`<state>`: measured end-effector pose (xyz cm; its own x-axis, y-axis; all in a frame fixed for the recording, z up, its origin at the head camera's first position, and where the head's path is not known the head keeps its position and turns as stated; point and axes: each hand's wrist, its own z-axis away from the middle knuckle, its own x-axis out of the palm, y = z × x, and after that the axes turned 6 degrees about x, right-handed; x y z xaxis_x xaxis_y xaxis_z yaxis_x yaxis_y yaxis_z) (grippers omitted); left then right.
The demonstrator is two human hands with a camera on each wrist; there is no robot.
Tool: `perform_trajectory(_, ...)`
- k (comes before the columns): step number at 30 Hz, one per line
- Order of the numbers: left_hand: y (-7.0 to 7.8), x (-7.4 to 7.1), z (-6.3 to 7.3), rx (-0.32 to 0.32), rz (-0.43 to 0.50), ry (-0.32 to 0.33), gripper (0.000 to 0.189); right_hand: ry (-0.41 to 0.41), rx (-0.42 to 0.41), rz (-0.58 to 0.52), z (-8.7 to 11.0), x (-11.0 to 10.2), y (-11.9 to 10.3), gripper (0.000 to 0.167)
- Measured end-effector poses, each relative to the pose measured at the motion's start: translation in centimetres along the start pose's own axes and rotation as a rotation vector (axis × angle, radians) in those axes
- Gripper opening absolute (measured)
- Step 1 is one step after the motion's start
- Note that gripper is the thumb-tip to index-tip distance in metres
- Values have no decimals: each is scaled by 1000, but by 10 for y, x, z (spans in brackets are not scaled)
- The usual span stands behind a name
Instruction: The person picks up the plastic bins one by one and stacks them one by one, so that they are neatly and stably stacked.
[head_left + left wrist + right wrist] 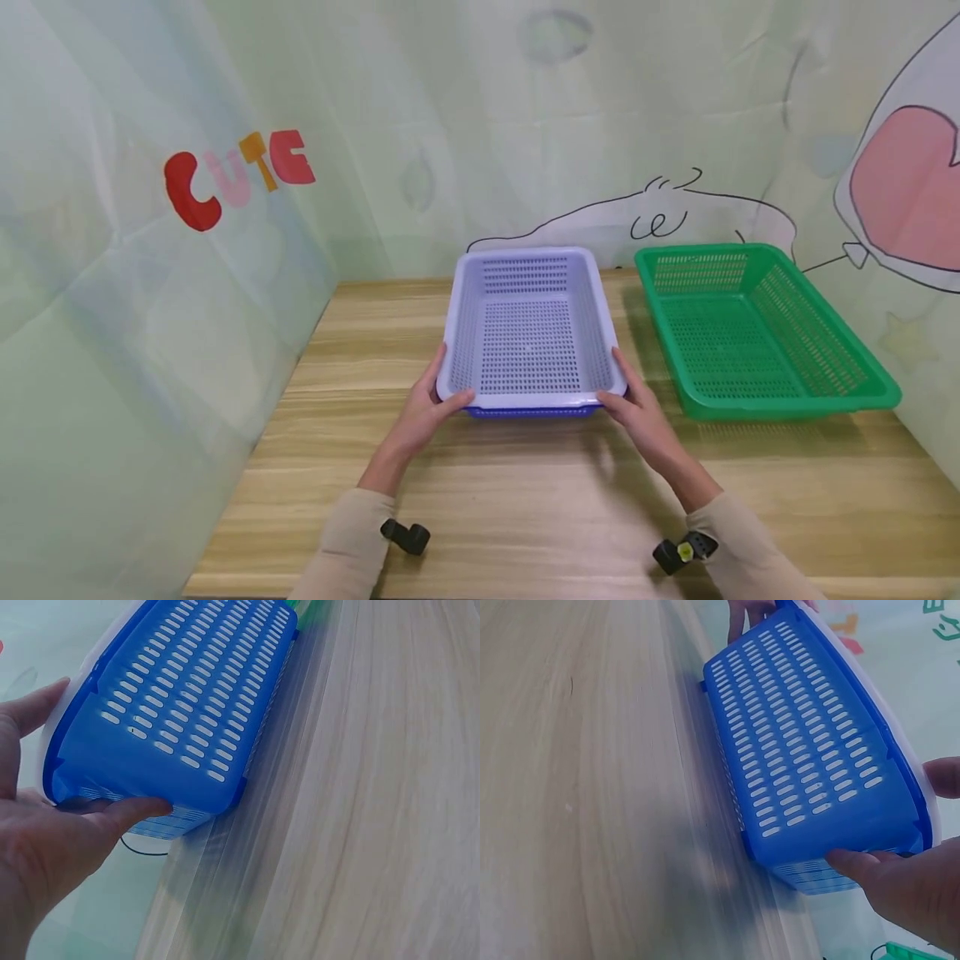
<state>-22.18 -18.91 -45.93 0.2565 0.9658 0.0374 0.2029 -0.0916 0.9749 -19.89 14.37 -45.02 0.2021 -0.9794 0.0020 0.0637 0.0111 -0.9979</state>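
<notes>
A lavender plastic basket [528, 400] with slotted walls and floor sits nested inside a blue basket [187, 697], whose edge peeks out below the lavender rim in the head view. My left hand [418, 414] grips the stack at its near left corner, thumb over the front rim and fingers along the side. At the near right corner my right hand [645, 423] holds it the same way. Both wrist views show the blue wall [795, 742] close over the wooden table, with the pale rim on top. Nothing lies inside the lavender basket.
To the right, a green slotted basket [783, 405] stands on the wooden table [345, 467], close beside the stack. A printed fabric backdrop [420, 133] hangs behind and along the left side, with "CUTE" lettering [292, 157] on it.
</notes>
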Motion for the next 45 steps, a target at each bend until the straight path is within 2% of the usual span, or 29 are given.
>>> perform_trajectory(6, 0, 7, 1, -1, -46, 0, 96, -5, -22, -10, 6, -7, 0, 75)
perform_trajectory(11, -3, 14, -1, 25, -26, -5, 96, 3, -27, -13, 10, -13, 1, 74)
perform_trajectory(20, -4, 22, -4, 5, -15, -1, 96, 0, -40, -12, 11, -20, 0, 74)
perform_trajectory(30, -1, 25, -5, -3, 1, 1, 96, 15, -40, 14, 11, -24, 0, 73)
perform_trajectory(38, -1, 26, -5, 0, 21, -1, 97, -4, -52, 7, 11, -25, 1, 73)
perform_trajectory(42, 0, 26, -5, -2, 0, 4, 97, 0, -68, 73, 11, -25, 0, 72)
perform_trajectory(45, 0, 27, -6, -20, -39, 17, 95, 42, -80, 189, 12, -24, -1, 74)
